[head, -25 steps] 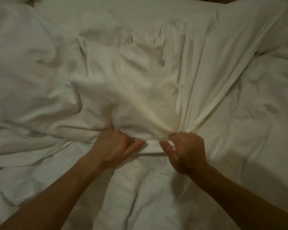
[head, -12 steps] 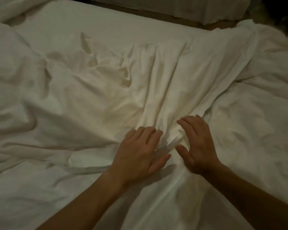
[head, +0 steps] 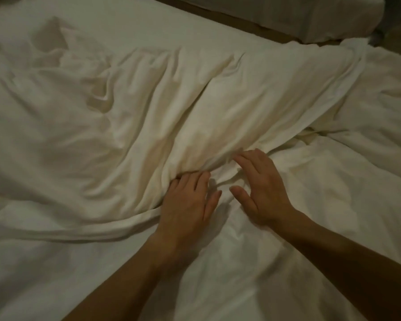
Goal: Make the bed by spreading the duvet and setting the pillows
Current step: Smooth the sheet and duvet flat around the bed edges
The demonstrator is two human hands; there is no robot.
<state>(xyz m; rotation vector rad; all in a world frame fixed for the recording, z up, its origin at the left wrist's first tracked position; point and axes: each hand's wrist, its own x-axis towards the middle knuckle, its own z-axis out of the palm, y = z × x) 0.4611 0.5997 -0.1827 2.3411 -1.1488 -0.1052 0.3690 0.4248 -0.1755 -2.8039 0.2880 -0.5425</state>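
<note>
A crumpled white duvet (head: 218, 107) covers most of the bed, bunched into long folds that run toward my hands. My left hand (head: 188, 205) lies flat on it at centre, fingers together, their tips tucked under a raised fold. My right hand (head: 259, 186) rests just to the right, palm down with fingers spread, touching the same fold. Neither hand grips the fabric. A folded hem (head: 83, 230) runs left from my left hand. No pillow is clearly visible.
The smooth white bed sheet (head: 162, 22) lies bare at the top. Beyond the bed's far edge is a strip of brown floor (head: 248, 24) and a second white bed or mattress (head: 310, 15) at top right.
A second ago both hands pinched the duvet in fists. They have let go, opened flat and pushed forward over the fabric. The view has tilted up, showing the far edge.
</note>
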